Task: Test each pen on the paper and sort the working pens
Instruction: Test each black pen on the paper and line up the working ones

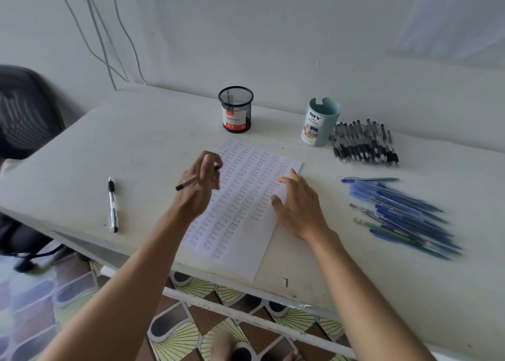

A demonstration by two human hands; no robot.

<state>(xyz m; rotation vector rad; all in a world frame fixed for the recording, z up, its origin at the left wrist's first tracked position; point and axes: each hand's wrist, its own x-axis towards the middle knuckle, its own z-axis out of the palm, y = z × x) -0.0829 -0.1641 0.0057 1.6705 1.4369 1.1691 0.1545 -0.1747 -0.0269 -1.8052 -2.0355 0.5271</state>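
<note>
Left hand (200, 185) loosely pinched a dark slim pen (187, 183) above the white written-over paper sheet (240, 196), right hand (296, 205) lay flat and open on it; the pen risked slipping and landing unsorted.

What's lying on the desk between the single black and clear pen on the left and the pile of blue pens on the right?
In the head view, the white sheet of paper covered in handwritten test marks lies there, with both hands over it.

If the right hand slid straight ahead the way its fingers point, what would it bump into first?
The right hand lies flat on the paper, fingers pointing up and left across it. Going on, it would probably cross bare table and reach the black mesh cup first, though depth is hard to judge.
</note>
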